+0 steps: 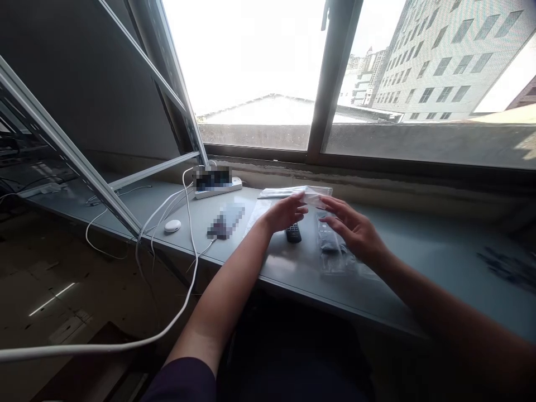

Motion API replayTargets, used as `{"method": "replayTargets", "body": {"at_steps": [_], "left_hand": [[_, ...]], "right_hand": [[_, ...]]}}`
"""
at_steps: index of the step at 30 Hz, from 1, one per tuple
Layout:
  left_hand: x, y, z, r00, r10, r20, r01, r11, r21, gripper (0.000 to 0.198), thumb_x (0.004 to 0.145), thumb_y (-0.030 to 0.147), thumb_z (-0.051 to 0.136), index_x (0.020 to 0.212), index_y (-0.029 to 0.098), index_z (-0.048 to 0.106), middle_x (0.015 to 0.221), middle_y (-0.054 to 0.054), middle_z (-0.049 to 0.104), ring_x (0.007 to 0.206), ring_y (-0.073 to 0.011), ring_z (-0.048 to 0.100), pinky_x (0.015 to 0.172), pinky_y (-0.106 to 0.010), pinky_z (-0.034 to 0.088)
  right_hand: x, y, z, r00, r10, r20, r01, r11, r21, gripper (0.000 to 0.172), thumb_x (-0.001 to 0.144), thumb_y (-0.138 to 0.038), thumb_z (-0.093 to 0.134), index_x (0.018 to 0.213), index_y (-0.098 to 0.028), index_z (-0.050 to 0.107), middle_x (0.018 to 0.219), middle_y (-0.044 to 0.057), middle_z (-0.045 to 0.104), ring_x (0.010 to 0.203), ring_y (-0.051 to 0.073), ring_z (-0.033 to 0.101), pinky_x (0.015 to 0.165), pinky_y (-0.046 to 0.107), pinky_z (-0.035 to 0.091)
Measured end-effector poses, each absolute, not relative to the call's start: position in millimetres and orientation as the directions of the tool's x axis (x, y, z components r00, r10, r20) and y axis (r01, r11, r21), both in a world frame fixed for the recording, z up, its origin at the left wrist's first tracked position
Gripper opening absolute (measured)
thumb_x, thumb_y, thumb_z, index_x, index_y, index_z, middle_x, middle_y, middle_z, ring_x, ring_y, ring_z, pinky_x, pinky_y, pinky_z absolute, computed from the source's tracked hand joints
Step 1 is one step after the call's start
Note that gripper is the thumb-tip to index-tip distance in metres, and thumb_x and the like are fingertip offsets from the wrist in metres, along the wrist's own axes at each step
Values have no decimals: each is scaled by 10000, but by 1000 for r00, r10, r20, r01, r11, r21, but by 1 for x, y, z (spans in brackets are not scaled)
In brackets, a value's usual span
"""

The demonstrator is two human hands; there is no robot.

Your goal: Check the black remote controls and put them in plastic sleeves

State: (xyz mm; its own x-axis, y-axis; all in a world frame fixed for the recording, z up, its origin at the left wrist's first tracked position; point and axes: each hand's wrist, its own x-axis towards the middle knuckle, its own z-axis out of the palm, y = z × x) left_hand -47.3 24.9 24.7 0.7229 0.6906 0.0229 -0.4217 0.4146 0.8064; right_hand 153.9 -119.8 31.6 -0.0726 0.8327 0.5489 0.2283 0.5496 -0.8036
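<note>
A clear plastic bag (312,196) is stretched between my hands, a little above the table. My left hand (285,213) pinches its left side with the fingertips. At its right side, the fingertips of my right hand (354,229) grip the film, with the lower fingers slightly apart. Below the bag, between my hands, lies a black remote control (293,233), its upper end covered by the hand and film. Under my right hand, a dark object in a clear plastic sleeve (333,248) rests on the table, partly hidden. Behind my left hand lie flat clear plastic bags (272,193).
On the grey table (422,245), a white power strip (220,188) stands near the window wall. A phone-like blurred item (226,220) and a round white device (172,226) lie to the left. A white cable (190,223) loops over the front edge. Metal frame bars (71,148) slant at left.
</note>
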Motion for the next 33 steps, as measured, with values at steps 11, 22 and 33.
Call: {"method": "replayTargets", "body": {"at_steps": [11,22,33], "left_hand": [[-54,41,32,551,816,-174,-550,512,660,404,1078,380,711,1356,87,729,1083,-174,806,894,-189,809,800,-246,678],[-48,41,24,513,847,-144,-573,462,677,574,996,91,749,1544,153,589,1131,-112,787,875,-141,797,873,-232,685],[-47,44,17,527,849,-33,-422,295,857,575,915,199,880,1466,234,724,1112,-68,802,814,-119,749,812,-240,615]], "right_hand": [[152,-125,30,-69,700,711,447,659,-605,680,1132,-496,612,1774,-482,389,1875,8,293,1645,409,447,1214,612,583],[155,-131,23,-264,579,771,603,723,-337,756,1050,-354,750,1750,-432,472,1731,101,506,1406,442,663,1115,655,636],[166,-129,30,30,694,719,622,551,-557,628,1103,-648,572,1629,-309,621,984,90,738,797,285,703,798,478,643]]}}
